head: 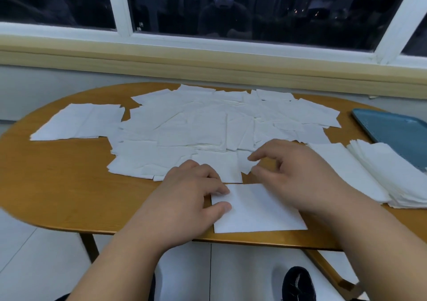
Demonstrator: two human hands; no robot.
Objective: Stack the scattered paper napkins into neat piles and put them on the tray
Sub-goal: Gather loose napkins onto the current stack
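Observation:
Several white paper napkins [196,125] lie scattered and overlapping across the middle of the wooden table [57,185]. One folded napkin [256,210] lies flat at the front edge. My left hand [191,192] rests on its left edge, fingertips and thumb pressing it down. My right hand [298,173] hovers just behind it, with index finger and thumb slightly apart at the corner of a scattered napkin [243,163]. A neat pile of napkins [392,176] sits to the right, partly on the blue tray [397,129].
Two flat napkins [78,121] lie apart at the table's left. A single flat napkin [346,171] lies beside the pile. A window sill [208,62] runs behind the table. My dark shoe [298,284] shows on the tiled floor below.

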